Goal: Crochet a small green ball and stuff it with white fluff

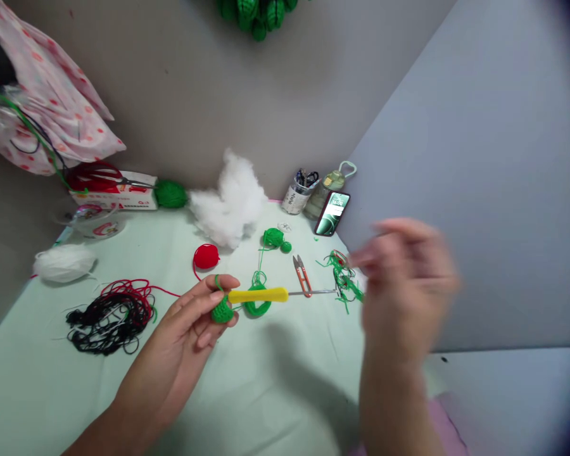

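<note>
My left hand (190, 316) is closed on a small green crocheted piece (222, 310), with a loop of green yarn over its fingers. Its fingertips also hold the handle end of a yellow-handled crochet hook (259, 295), whose thin metal shaft points right. Behind the hook lies a loose coil of green yarn (257, 309). Raised at the right, my right hand (403, 278) is smeared by motion, its fingers bent and apart from the hook. Beyond it lies a heap of green yarn scraps (344, 278); whether the fingers hold anything cannot be made out.
Orange thread snips (303, 276), a red yarn ball (206, 256), green balls (273, 238) and a black yarn tangle (109, 320) lie on the table. Along the wall are white stuffing (232, 202), a pen cup (296, 195), a phone (332, 214) and red-handled scissors (97, 175).
</note>
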`<state>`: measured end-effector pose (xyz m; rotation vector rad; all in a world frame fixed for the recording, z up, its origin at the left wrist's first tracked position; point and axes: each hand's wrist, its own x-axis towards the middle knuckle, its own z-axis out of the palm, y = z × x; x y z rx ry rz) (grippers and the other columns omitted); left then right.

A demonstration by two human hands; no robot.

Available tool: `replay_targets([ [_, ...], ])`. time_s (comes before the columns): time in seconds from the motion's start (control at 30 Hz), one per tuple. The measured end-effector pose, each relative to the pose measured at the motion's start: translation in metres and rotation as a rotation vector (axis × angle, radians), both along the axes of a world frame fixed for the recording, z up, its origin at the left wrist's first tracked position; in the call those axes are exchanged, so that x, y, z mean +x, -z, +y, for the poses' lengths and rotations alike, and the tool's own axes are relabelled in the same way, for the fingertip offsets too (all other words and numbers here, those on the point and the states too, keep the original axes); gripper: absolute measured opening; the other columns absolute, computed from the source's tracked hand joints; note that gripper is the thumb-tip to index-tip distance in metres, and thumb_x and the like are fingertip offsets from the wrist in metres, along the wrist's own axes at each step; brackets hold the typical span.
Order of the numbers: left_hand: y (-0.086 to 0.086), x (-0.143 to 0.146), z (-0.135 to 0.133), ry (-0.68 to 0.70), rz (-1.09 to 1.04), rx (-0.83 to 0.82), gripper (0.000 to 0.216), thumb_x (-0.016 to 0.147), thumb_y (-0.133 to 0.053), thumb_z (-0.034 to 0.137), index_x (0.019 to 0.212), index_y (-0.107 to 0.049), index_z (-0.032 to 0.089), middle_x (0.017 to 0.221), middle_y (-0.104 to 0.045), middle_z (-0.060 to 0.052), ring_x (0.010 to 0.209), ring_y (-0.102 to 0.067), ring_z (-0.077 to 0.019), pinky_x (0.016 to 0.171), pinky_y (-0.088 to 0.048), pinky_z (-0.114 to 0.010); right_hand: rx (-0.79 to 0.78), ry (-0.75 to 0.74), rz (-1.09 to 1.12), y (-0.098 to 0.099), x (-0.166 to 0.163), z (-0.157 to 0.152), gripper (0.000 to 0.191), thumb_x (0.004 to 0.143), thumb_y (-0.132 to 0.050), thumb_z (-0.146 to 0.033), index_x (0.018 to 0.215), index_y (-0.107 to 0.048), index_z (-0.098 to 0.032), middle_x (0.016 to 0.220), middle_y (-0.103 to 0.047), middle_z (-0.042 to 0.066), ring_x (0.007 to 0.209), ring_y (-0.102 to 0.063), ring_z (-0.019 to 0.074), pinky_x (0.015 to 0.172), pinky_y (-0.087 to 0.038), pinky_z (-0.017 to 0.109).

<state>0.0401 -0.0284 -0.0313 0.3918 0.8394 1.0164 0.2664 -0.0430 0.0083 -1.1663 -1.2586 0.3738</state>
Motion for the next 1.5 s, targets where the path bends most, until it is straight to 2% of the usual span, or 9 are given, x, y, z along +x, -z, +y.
replay_targets([
  [0.07,0.003,0.003,-0.001,0.023,0.014,0.034,0.018,0.071,-0.089,0.027,0.087,-0.084,0.021,0.078,-0.059,0.005,0.051,-0.033,-0.0027,0.06,-0.051,-0.016,-0.151,-0.212,0.081,0.022,-0.021,-0.002,0.024,0.093,-0.076,-0.033,0.116,-0.073,-0.029,0.084,-0.068,-0.002,0.072,-0.064,0.0116,0.066,-0.054,0.024],
  [0.17,0.009,0.009,-0.003,0.038,0.064,0.099,0.014,0.075,-0.087,0.031,0.084,-0.083,0.022,0.08,-0.06,0.003,0.054,-0.031,-0.0047,0.051,-0.039,-0.015,-0.355,-0.509,0.246,0.055,-0.053,-0.009,0.029,0.087,-0.082,-0.037,0.114,-0.076,-0.028,0.096,-0.071,0.002,0.082,-0.068,0.0155,0.075,-0.059,0.03],
  [0.27,0.016,0.013,-0.004,0.065,0.111,0.18,0.011,0.082,-0.083,0.032,0.09,-0.082,0.025,0.082,-0.062,0.002,0.058,-0.033,-0.0072,0.053,-0.035,-0.017,-0.26,-0.441,0.343,0.072,-0.067,-0.015,0.015,0.096,-0.072,-0.038,0.104,-0.078,-0.027,0.093,-0.071,0.003,0.08,-0.068,0.0158,0.074,-0.058,0.031],
  [0.43,0.025,0.013,-0.005,0.143,0.2,0.316,0.017,0.092,-0.076,0.036,0.106,-0.082,0.029,0.078,-0.058,0.002,0.064,-0.043,-0.0104,0.063,-0.038,-0.022,-0.118,-0.351,0.114,0.077,-0.064,-0.017,0.012,0.097,-0.07,-0.028,0.104,-0.079,-0.028,0.091,-0.072,0.004,0.083,-0.067,0.0177,0.073,-0.056,0.032],
  [0.63,0.024,0.011,-0.004,0.193,0.169,0.366,0.032,0.09,-0.079,0.033,0.122,-0.078,0.033,0.099,-0.072,-0.002,0.084,-0.061,-0.0159,0.072,-0.045,-0.026,-0.221,-0.312,0.429,0.089,-0.062,-0.015,0.025,0.103,-0.06,-0.04,0.111,-0.079,-0.026,0.092,-0.072,0.004,0.071,-0.066,0.0153,0.073,-0.061,0.035],
  [0.8,0.029,0.012,-0.002,0.202,0.111,0.354,0.039,0.087,-0.083,0.029,0.125,-0.077,0.035,0.095,-0.073,0.0,0.093,-0.066,-0.0175,0.089,-0.049,-0.028,-0.209,-0.343,0.444,0.092,-0.059,-0.013,0.019,0.1,-0.066,-0.039,0.103,-0.08,-0.027,0.095,-0.07,0.003,0.074,-0.066,0.0149,0.072,-0.06,0.032],
  [1.0,0.033,0.013,-0.001,0.197,0.169,0.343,0.04,0.086,-0.084,0.028,0.125,-0.076,0.037,0.095,-0.071,0.001,0.093,-0.064,-0.0152,0.091,-0.048,-0.026,-0.146,-0.351,0.338,0.089,-0.058,-0.011,0.012,0.096,-0.071,-0.026,0.102,-0.081,-0.029,0.096,-0.076,0.004,0.078,-0.065,0.0158,0.069,-0.055,0.031],
  [1.23,0.032,0.011,0.001,0.195,0.225,0.332,0.035,0.085,-0.084,0.036,0.12,-0.079,0.033,0.097,-0.066,0.0,0.093,-0.061,-0.0176,0.087,-0.046,-0.028,-0.216,-0.373,0.581,0.086,-0.058,-0.006,0.014,0.096,-0.07,-0.038,0.095,-0.075,-0.025,0.089,-0.076,0.003,0.063,-0.063,0.0123,0.062,-0.055,0.028],
  [1.5,0.034,0.009,0.001,0.176,0.303,0.35,0.033,0.084,-0.083,0.032,0.117,-0.081,0.033,0.097,-0.063,0.0,0.082,-0.054,-0.0154,0.075,-0.044,-0.026,-0.193,-0.365,0.468,0.08,-0.056,-0.007,0.023,0.104,-0.057,-0.042,0.093,-0.065,-0.023,0.086,-0.076,0.003,0.065,-0.066,0.0142,0.063,-0.058,0.03],
])
